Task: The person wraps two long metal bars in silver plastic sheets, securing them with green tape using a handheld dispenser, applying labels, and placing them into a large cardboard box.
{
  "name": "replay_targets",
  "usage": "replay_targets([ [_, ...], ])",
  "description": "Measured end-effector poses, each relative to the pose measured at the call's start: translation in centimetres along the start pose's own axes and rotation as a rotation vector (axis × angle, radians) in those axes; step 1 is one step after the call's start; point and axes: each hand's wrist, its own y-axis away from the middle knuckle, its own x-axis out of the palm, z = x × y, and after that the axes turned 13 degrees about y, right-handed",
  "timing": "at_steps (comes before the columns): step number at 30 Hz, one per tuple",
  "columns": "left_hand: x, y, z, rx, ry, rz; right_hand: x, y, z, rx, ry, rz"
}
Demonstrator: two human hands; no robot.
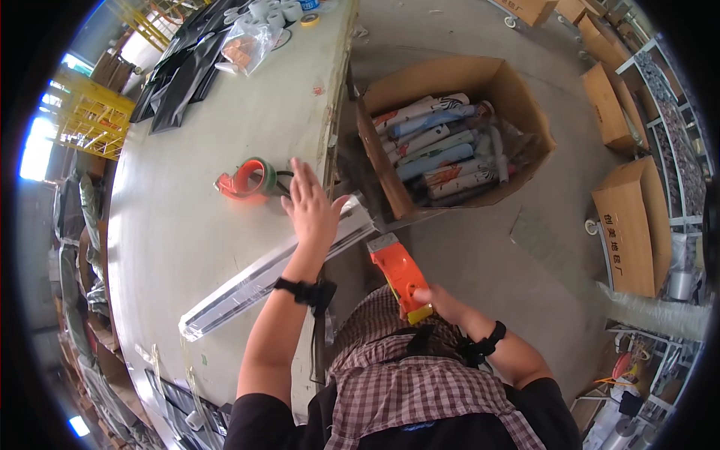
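head view, one counter with packing goods, two bare hands at work.

item: long wrapped package (259,283), slim, pale with dark lengthwise bands, in clear film; lies aslant on the counter (180,240), from lower left of centre up to the middle of the frame, upper end at the counter's edge.

item: left hand (311,214), centre of the frame; open, fingers extended, over the upper part of the package; whether the palm presses on it cannot be told.

item: right hand (442,304), right of centre, low; closed around the lower end of an orange tool (401,270) with grey metal head and yellow lower part, held clear of the counter.

item: tape dispenser (255,180), red and green, on the counter, just left of the left hand's fingertips.

item: open carton (517,90), upper right of centre, beside the counter; contains rolled goods (442,157), printed, white and blue.

item: black sheets (184,86), clear bag (247,49) and yellow tape roll (309,20), upper left.

item: brown carton (626,232) on casters, right side.

item: checked apron (427,397), lower centre, worn by the person.
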Motion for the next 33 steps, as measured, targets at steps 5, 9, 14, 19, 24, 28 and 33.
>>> replay_targets([
  [5,-2.9,4.3,0.2,0.204,0.048,0.506,-2.6,-3.7,-2.3,0.163,-0.185,0.151],
  [9,-2.0,5.7,-1.9,0.226,0.183,0.658,-12.3,-16.2,-9.0,0.325,-0.335,-0.143],
  [14,-1.9,7.4,-0.1,0.25,0.206,0.593,-6.2,-16.4,13.6,-0.285,-0.183,0.1],
  [19,-1.6,2.6,2.0,0.087,0.125,0.451,-6.3,-8.0,-1.3,-0.162,-0.545,0.499],
  [24,-1.7,9.4,-1.0,0.404,0.222,0.638,-8.1,-15.6,-0.2,0.214,-0.335,-0.217],
  [28,-2.4,5.5,-0.2,0.168,0.221,0.582,-7.0,-11.7,12.4,-0.342,-0.056,0.179],
  [33,-1.5,1.3,2.2,0.023,0.107,0.526,-1.9,-0.6,5.5,-0.12,0.227,-0.011],
])
